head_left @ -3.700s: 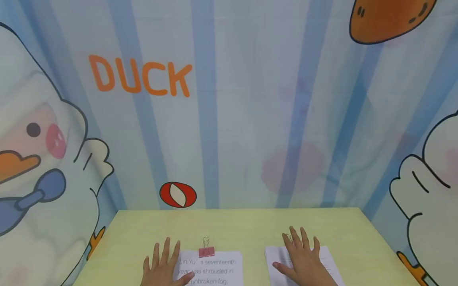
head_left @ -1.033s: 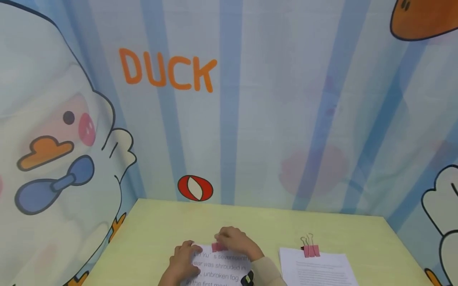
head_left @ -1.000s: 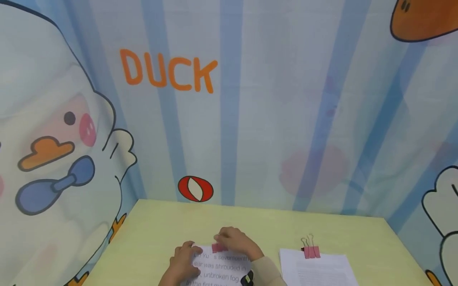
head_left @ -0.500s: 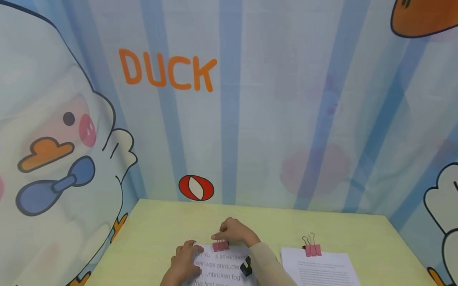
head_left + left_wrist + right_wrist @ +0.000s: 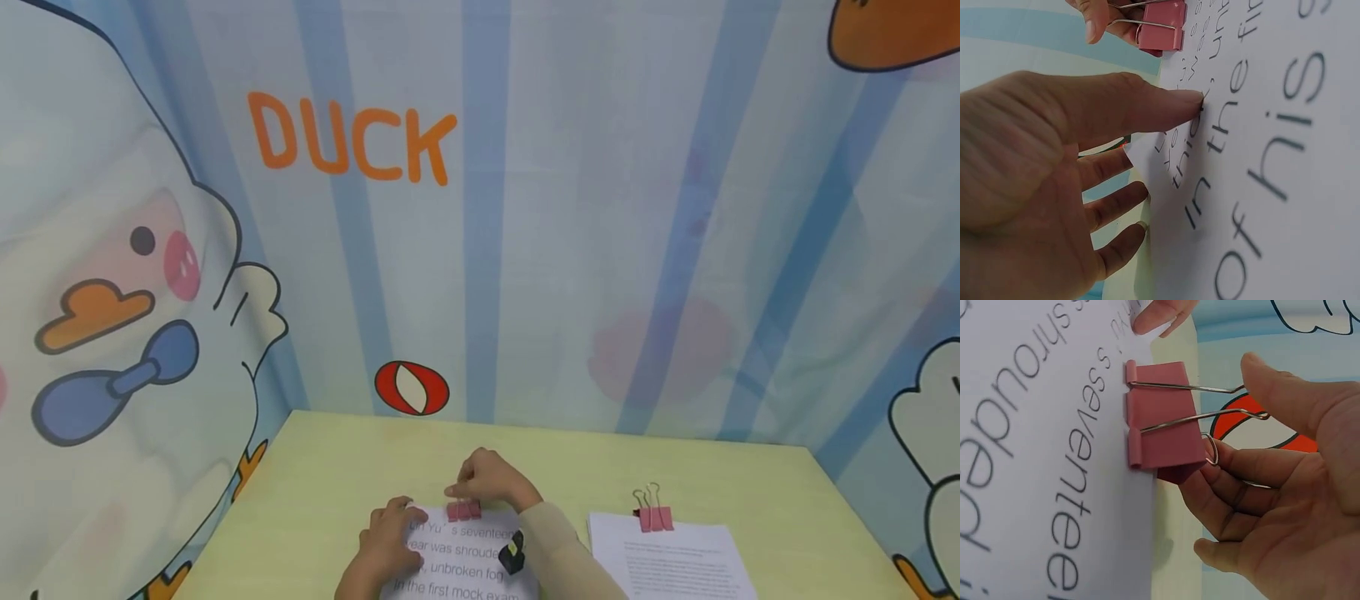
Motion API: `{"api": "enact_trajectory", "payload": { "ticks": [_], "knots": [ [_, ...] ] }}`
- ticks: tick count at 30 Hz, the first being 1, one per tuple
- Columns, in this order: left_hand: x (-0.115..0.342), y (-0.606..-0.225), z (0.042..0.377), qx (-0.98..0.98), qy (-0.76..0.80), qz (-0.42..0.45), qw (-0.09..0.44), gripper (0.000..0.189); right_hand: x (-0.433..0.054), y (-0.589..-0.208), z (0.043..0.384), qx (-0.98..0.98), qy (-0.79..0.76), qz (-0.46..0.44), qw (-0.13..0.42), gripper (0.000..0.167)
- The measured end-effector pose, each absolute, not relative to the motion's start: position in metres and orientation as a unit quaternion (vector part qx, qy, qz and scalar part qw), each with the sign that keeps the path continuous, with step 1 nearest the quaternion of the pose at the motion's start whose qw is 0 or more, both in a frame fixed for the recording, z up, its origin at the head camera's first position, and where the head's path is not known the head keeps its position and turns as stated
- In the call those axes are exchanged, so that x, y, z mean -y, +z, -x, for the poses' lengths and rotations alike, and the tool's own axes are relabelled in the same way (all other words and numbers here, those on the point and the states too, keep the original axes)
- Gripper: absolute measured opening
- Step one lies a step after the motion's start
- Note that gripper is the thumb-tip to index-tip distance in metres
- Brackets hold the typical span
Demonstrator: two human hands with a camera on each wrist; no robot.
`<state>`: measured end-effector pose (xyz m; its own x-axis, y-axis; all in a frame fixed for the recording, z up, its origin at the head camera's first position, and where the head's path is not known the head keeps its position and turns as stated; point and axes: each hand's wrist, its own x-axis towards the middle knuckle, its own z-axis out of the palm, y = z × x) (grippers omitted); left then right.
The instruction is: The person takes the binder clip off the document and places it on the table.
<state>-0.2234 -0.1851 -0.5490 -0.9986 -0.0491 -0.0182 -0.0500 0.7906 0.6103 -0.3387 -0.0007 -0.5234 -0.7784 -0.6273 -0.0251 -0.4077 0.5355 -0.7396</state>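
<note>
In the head view, a stack of printed paper [image 5: 465,554] lies on the table, with a pink binder clip [image 5: 464,510] on its top edge. My left hand [image 5: 388,540] holds the stack's upper left side. In the left wrist view its thumb presses on the top sheet, while the other fingers lie at the edge. My right hand [image 5: 491,479] is at the clip from behind. The right wrist view shows its thumb by the upper wire handle and its curled fingers at the lower one. The clip's pink body [image 5: 1166,415] sits over the paper's edge.
To the right lies a second stack of printed paper [image 5: 675,554], with another pink binder clip [image 5: 656,518] on its top edge. The pale yellow table [image 5: 360,450] ends at a duck-printed curtain [image 5: 555,250]. A small black device [image 5: 512,552] is at my right wrist.
Both hands were spread flat over the two stacks; the right has since crossed to the left stack's clip. Over the last second it has shifted slightly up, baring more of the clip.
</note>
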Motion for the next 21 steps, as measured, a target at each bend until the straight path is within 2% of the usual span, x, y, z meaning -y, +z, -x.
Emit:
{"api": "enact_trajectory", "payload": {
  "ticks": [11,21],
  "knots": [
    [0.186,-0.552,0.224,-0.946,0.324,0.004,-0.006,0.054,0.003,-0.514,0.345,-0.868,-0.374,0.308,0.109,0.022],
    [0.190,-0.555,0.224,-0.945,0.327,0.003,-0.006,0.055,-0.001,-0.511,0.343,-0.875,-0.377,0.267,0.142,0.030]
  ]
}}
